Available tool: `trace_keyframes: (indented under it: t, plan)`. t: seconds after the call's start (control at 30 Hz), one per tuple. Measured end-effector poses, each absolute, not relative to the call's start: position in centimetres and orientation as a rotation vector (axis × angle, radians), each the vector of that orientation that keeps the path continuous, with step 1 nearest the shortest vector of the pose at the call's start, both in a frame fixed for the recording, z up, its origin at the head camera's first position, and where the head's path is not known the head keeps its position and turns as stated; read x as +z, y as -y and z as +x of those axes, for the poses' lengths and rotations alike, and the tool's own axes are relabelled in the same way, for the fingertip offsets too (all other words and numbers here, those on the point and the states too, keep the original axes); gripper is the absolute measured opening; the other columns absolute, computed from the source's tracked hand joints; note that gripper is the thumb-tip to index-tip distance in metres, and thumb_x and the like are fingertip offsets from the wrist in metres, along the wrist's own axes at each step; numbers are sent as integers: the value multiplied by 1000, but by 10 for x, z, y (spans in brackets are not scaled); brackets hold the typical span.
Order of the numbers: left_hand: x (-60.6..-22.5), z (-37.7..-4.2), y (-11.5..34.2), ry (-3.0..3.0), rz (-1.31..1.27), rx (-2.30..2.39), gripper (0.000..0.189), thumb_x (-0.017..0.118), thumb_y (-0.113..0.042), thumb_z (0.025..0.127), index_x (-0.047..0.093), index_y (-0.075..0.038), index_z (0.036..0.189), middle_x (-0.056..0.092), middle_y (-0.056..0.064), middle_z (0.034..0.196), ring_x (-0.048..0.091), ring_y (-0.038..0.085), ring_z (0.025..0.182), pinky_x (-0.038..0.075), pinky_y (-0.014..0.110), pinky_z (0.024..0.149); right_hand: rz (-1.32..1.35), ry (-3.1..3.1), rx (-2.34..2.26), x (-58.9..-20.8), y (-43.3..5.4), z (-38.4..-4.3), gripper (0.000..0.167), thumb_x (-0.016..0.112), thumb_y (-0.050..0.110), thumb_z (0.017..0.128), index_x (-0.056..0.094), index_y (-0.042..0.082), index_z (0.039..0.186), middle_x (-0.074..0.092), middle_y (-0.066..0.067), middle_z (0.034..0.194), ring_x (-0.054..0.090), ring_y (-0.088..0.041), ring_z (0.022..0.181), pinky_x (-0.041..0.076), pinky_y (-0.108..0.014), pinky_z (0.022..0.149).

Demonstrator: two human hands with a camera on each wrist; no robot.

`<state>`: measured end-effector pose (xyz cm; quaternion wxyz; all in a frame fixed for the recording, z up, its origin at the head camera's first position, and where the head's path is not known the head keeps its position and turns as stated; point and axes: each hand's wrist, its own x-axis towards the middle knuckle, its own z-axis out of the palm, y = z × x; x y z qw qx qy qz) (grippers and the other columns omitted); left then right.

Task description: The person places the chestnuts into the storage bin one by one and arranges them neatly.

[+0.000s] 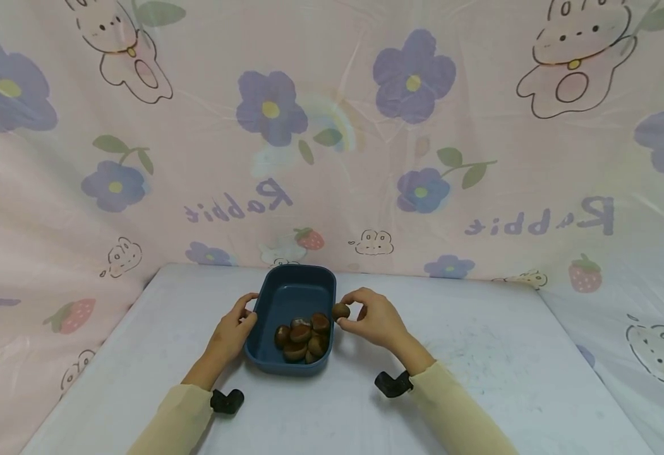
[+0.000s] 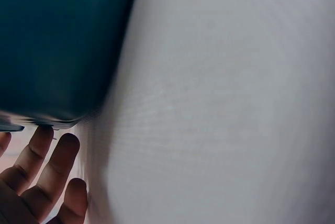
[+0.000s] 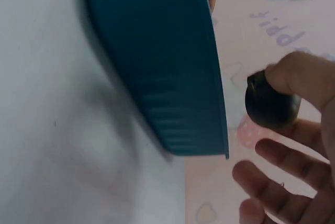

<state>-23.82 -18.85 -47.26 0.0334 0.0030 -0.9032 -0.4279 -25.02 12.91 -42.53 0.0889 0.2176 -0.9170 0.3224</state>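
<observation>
A dark blue rectangular container (image 1: 290,297) sits on the white table, with several glossy brown chestnuts (image 1: 300,333) heaped in its near end. The left hand (image 1: 233,327) is at the container's left side, its thumb and fingertips touching the rim; loosely bent fingers (image 2: 57,169) show in the left wrist view. Just outside the right rim, my right hand (image 1: 374,318) pinches a single chestnut (image 1: 340,311) between thumb and index finger. In the right wrist view this chestnut (image 3: 269,101) looks dark with a small pointed tip, and the other fingers are spread below it.
The white tabletop (image 1: 479,354) reaches out on both sides of the container. Behind it hangs a pale pink curtain (image 1: 343,189) printed with flowers and rabbits. Black strap pieces (image 1: 393,383) stick out at both wrists beside the cream sleeves (image 1: 457,411).
</observation>
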Motion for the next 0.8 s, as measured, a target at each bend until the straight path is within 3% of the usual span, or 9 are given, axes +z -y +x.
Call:
trace_keyframes:
  t: [0.2,0.43,0.8]
  plan:
    - [-475,-238,189,2780,8,-1311,44,43,-29,96,42,-32,140,63,6,102,55,18,83,42,31,71,774,2723,989,-425,-118,-246,29,78,33,77,69,24,104,66,4,105,53,-7,66,44,-21,58]
    - [-475,-239,189,2776,6,-1314,44,43,-30,96,42,-32,140,64,6,102,55,18,82,42,31,72,831,2729,1009,-428,-108,-244,30,77,32,78,69,23,106,63,10,103,52,-3,65,46,-21,59]
    - [-476,-240,190,2777,4,-1318,44,43,-30,96,42,-32,140,63,6,101,55,18,82,42,31,71,875,2805,962,-433,-100,-246,33,74,34,80,68,21,109,61,8,100,53,-4,65,45,-21,58]
